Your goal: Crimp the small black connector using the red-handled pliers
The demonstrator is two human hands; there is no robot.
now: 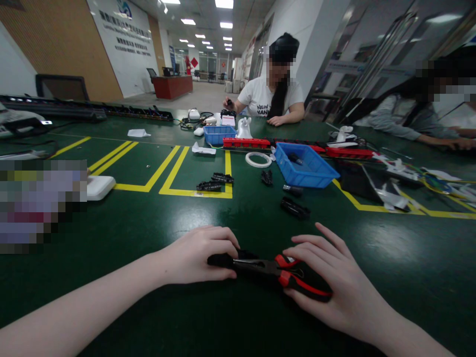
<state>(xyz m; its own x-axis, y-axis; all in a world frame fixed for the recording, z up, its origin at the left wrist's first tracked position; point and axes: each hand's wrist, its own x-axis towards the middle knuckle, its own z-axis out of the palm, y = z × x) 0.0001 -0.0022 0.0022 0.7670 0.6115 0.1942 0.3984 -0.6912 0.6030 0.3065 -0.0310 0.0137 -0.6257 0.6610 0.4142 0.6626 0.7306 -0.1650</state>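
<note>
My right hand [330, 277] is closed around the red and black handles of a pair of needle-nose pliers [284, 275], its index finger raised off them. The plier jaws point left, at a small black part [220, 260] in my left hand [208, 255]. That hand pinches the part between thumb and fingers, low over the green table. Fingers and jaws hide much of the part, so its kind is unclear. Farther off lie black ribbed pieces [295, 208], a short black cylinder [293, 190] and another small black piece [267, 177].
A blue bin [308, 171] with dark parts stands beyond my hands, near a white tape roll [258, 159]. Red strips [247, 143] and a smaller blue bin [219, 135] are farther back. A white device [101, 188] is at left. Two people sit across the table [148, 218].
</note>
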